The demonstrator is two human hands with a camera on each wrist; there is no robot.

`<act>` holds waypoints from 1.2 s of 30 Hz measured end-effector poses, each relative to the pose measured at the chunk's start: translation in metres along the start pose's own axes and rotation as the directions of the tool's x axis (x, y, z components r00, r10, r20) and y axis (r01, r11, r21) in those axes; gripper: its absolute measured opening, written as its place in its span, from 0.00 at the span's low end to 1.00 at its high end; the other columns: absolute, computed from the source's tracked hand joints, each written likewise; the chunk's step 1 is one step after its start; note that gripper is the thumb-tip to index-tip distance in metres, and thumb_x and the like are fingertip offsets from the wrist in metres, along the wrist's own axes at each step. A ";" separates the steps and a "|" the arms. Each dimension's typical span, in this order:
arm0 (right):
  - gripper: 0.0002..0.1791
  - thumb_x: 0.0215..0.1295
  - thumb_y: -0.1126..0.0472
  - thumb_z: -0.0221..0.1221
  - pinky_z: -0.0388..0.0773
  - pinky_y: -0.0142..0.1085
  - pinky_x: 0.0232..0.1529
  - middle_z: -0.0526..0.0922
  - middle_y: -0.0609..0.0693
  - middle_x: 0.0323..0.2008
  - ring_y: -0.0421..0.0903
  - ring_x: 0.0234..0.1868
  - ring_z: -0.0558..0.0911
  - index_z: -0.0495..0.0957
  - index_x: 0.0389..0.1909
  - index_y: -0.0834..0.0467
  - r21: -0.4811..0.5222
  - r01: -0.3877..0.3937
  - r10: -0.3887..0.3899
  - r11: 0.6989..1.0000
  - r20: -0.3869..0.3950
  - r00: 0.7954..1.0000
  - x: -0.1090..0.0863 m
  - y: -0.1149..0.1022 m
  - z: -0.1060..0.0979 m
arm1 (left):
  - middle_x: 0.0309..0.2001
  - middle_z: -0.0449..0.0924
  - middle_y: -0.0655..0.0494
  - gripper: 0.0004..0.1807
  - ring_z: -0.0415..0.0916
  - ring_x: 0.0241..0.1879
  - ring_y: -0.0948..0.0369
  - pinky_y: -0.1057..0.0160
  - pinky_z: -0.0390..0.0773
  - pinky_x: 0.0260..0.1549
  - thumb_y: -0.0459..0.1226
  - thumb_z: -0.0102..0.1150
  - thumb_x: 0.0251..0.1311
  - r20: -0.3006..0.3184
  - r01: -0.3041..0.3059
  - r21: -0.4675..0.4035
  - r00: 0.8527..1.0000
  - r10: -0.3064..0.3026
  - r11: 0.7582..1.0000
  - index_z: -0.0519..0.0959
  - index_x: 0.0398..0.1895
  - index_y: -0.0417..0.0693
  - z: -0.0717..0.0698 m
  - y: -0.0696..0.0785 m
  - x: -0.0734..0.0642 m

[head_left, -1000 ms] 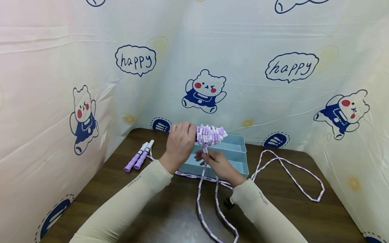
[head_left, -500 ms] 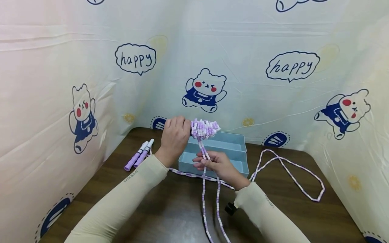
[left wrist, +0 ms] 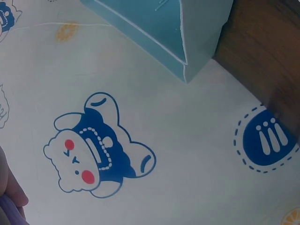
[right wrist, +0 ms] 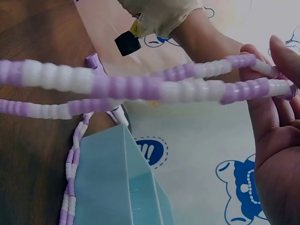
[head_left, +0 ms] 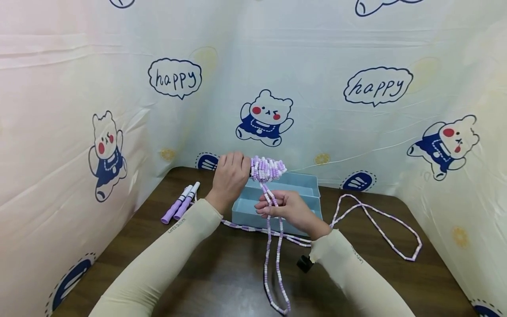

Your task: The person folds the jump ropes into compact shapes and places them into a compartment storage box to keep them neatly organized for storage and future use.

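A purple-and-white beaded jump rope is wound into a thick bundle (head_left: 267, 169) above the table. My left hand (head_left: 230, 176) grips it at the bundle's left end, where a purple handle (left wrist: 11, 211) shows in the left wrist view. Two strands run down from the bundle to my right hand (head_left: 293, 212), passing between its thumb and loosely curled fingers. Below that hand the rest hangs as a long loop (head_left: 267, 273). The right wrist view shows the strands (right wrist: 192, 91) close up, reaching the fingers at the right edge.
Behind the hands stands a light blue divided box (head_left: 247, 218). A second beaded rope lies on the brown table (head_left: 222, 273), its two purple-and-white handles (head_left: 182, 204) at left, its strands before the box and a loop (head_left: 417, 240) at right. A printed curtain (head_left: 317, 53) encloses the table.
My left hand and the bundle have shifted slightly left and up. My right hand has moved a little right, and the hanging loop has risen so its lower end shows now.
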State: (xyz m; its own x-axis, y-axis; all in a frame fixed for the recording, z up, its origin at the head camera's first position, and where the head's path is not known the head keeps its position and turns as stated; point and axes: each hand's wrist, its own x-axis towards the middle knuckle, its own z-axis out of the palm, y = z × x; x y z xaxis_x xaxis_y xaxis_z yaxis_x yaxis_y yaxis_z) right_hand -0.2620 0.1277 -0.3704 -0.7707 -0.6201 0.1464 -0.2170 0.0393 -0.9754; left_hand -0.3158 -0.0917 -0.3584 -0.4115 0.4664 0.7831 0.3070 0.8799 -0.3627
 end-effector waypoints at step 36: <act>0.28 0.55 0.68 0.69 0.81 0.44 0.42 0.86 0.59 0.39 0.56 0.42 0.85 0.74 0.57 0.66 -0.133 -0.055 0.053 0.990 -0.016 0.998 -0.016 -0.040 -0.037 | 0.33 0.71 0.46 0.04 0.68 0.33 0.51 0.57 0.68 0.32 0.32 0.56 0.64 0.151 -0.035 0.044 0.988 0.028 0.998 0.74 0.39 0.40 0.021 0.013 -0.020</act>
State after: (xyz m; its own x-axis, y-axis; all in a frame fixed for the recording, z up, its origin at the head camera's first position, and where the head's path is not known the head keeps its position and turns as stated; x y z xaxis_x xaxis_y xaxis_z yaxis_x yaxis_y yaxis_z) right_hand -0.2630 0.1654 -0.3281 -0.7907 -0.6045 0.0970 -0.2520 0.1770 -0.9514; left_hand -0.3215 -0.0878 -0.3887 -0.5280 0.4990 0.6872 0.2830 0.8663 -0.4116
